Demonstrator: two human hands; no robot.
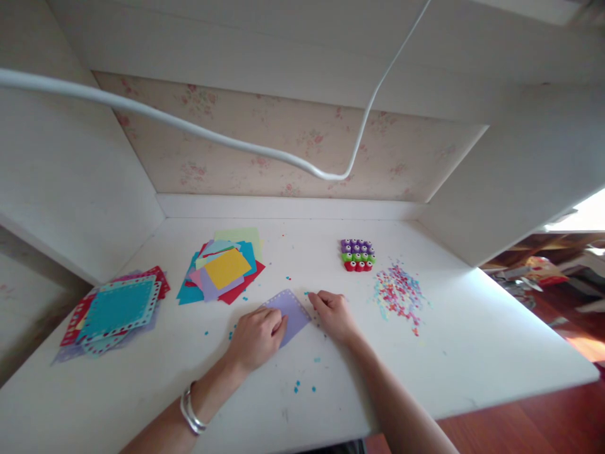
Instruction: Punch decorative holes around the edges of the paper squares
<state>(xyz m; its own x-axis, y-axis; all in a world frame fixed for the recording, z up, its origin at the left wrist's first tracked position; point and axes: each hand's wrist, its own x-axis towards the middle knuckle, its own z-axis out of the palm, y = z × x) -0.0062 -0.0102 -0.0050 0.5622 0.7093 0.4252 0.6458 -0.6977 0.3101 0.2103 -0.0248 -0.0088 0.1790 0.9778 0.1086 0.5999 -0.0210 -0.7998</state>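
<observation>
The lilac paper (297,312) lay flat and slanted on the tabletop (255,403), small holes lining its upper-left edge, beneath my left hand (258,334).

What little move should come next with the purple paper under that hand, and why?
Perhaps the left hand could turn the purple paper, bringing its lower right edge to the right hand: holes line its upper left edge, none show on the lower right, and the far-left pile shows holed edges.
</observation>
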